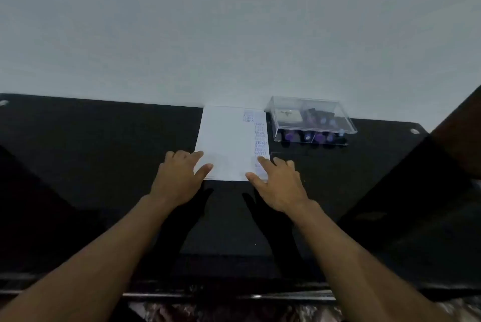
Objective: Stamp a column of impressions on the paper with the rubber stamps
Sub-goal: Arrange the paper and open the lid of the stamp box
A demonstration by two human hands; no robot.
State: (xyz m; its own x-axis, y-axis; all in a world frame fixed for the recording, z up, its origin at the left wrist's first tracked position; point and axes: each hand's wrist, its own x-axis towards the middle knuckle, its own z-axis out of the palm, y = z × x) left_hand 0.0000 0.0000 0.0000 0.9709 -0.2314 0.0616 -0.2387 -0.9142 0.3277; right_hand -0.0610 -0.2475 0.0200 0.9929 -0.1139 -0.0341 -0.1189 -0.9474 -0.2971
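Paper: the white paper [226,144] lay flat on the black desk [104,144], its far edge against the wall
Impressions: a column of purple-blue stamped words [260,144] ran down the right margin of the sheet from near the far edge to the near edge, with a shorter second group beside it at the top; only "FRAGILE" and "SAMPLE" could be read, the rest too small
Left hand: the left hand [179,178] rested on the sheet's near left corner, fingers [194,156] loosely extended and pressing the paper, holding no stamp
Right hand: the right hand [279,183] rested at the near right corner, index finger stretched onto the lowest impressions, thumb on the near edge, nothing held
Stamps: the rubber stamps [312,136] with purple parts sat in the clear plastic box [312,119] just right of the sheet, beside a pale pad-like item; whether its lid was shut could not be told
Progress: the column looked full to the bottom of the page and the stamps appeared put away, so the stamping seemed essentially done; what remained, at most, was a check or squaring of the sheet
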